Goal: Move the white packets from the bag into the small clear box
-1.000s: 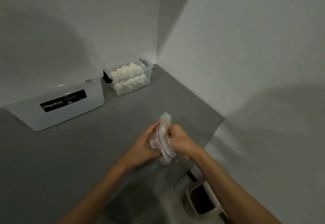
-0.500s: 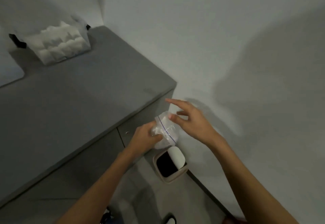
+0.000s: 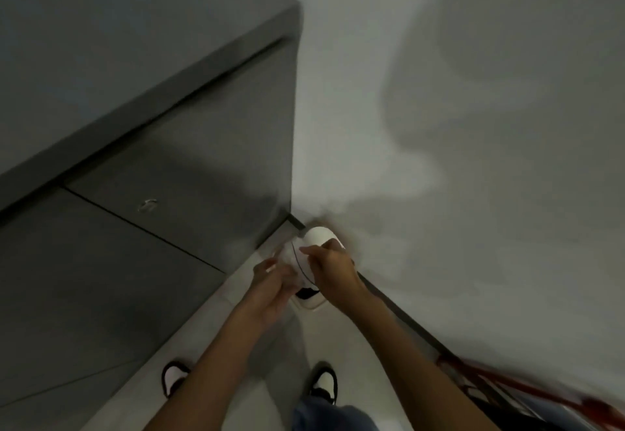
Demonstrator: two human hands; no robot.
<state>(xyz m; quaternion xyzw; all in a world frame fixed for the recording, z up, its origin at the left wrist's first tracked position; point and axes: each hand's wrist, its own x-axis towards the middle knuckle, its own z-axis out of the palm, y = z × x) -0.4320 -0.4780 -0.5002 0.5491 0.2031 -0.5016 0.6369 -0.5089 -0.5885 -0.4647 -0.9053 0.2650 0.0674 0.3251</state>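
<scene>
Clear zip bag point(image 3: 297, 259) sits bunched betw. both hands, low over a small lidded bin point(image 3: 309, 304) by the grey cabinet point(image 3: 169, 166) corner. Left hand point(image 3: 272, 283) curls round the wad; right hand point(image 3: 333, 266) pinches it near the dark zip line. Prob. v. light, limp, slick film, so the zip strip is the firmest hold. Small clear box not in shot; contents too blurry to tell.

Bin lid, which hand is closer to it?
Right. The right hand overlaps the near edge of the bin lid in view; the left hand holds the bag further left, clear of it.
</scene>
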